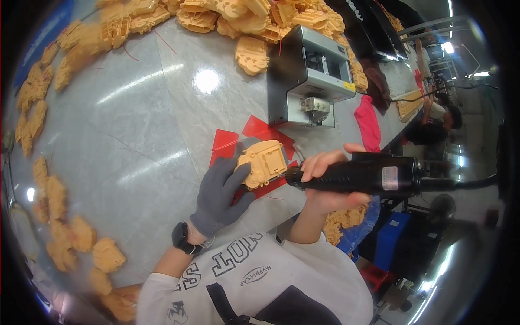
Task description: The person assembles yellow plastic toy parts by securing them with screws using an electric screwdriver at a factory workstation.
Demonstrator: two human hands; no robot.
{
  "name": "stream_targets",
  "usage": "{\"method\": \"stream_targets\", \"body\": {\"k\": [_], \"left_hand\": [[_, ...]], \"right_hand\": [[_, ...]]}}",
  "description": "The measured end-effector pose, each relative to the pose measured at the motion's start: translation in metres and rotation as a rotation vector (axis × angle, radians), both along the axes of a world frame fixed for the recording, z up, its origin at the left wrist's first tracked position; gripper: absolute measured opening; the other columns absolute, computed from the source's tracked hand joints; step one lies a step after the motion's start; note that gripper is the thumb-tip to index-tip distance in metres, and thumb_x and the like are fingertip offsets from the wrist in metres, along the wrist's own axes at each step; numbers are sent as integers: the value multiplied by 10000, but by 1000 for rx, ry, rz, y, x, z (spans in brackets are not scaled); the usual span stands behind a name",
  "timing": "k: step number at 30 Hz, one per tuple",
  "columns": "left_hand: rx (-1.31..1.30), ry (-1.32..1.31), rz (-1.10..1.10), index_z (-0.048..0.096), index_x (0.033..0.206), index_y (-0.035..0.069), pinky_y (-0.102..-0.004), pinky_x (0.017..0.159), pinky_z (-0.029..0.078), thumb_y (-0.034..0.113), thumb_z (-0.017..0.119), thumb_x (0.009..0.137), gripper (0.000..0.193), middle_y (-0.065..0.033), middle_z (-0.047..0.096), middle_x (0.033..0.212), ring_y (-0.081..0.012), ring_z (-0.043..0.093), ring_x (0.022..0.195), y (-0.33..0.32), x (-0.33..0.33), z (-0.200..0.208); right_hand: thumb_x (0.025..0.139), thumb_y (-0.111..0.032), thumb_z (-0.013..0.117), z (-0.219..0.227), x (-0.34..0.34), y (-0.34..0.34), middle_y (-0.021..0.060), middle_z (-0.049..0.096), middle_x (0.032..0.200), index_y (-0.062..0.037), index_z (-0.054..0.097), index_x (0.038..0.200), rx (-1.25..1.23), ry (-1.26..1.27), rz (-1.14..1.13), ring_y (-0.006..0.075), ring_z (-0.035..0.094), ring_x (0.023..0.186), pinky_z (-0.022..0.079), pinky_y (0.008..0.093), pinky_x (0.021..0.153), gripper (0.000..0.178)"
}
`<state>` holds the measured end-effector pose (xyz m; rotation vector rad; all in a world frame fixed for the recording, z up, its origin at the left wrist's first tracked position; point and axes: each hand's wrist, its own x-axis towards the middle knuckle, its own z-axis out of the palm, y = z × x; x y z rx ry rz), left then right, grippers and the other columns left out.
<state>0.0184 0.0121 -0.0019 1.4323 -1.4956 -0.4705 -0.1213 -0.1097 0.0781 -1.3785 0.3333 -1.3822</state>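
Note:
My left hand (221, 189), in a grey knit glove, grips the left edge of a yellow-orange plastic housing (264, 165). The housing has a rectangular recess and small screw bosses, and sits over red sheets (225, 142) on the table. My bare right hand (330, 179) is closed round a thick black corded power tool, which looks like an electric screwdriver (368, 174). Its nose points left at the housing's lower right edge. Whether the tip touches the plastic, I cannot tell.
Beyond the housing stands a grey-and-black benchtop machine (309, 76), with a pink cloth (368, 123) to its right. Heaped yellow housings (227, 16) line the grey table's (146, 108) far side; more lie along the left. The tool's cable (460, 184) runs right. A person (436, 122) is farther off.

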Motion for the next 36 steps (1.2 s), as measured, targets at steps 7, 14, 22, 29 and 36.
{"method": "stream_targets", "body": {"k": [7,14,22,29,36], "left_hand": [[9,15,-7,446,1203,27,-441,834,431,91,682,645,609,-187,498,1126,-364,524,976,-1,1,1],[-9,15,-3,451,1193,26,-453,848,427,88,683,642,602,-190,498,1133,-370,521,989,-1,1,-3],[-18,-15,16,454,1186,21,-445,829,432,81,687,629,607,-193,499,1104,-374,522,965,-2,1,-3],[-86,-4,9,455,1179,12,-433,757,442,72,684,615,612,-199,495,1063,-377,521,896,-5,1,-6],[-80,14,45,489,1139,43,-427,716,436,79,678,627,548,-181,485,1032,-373,507,863,-4,1,-3]], "right_hand": [[724,-727,462,-3,3,-1,95,507,616,-36,331,1126,48,25,-29,181,491,418,424,279,426,810],[699,-721,495,-7,3,-2,80,501,626,-62,344,1083,9,7,27,169,488,423,405,252,415,777],[680,-649,605,-10,4,-2,108,519,685,-4,323,1172,0,-52,117,176,501,474,458,275,420,859],[711,-730,468,-11,-2,-4,94,515,650,-32,308,1178,-62,15,115,174,500,448,432,286,447,855],[702,-697,525,-7,4,-4,100,523,657,-32,336,1134,-91,52,192,182,508,455,436,276,440,815]]}}
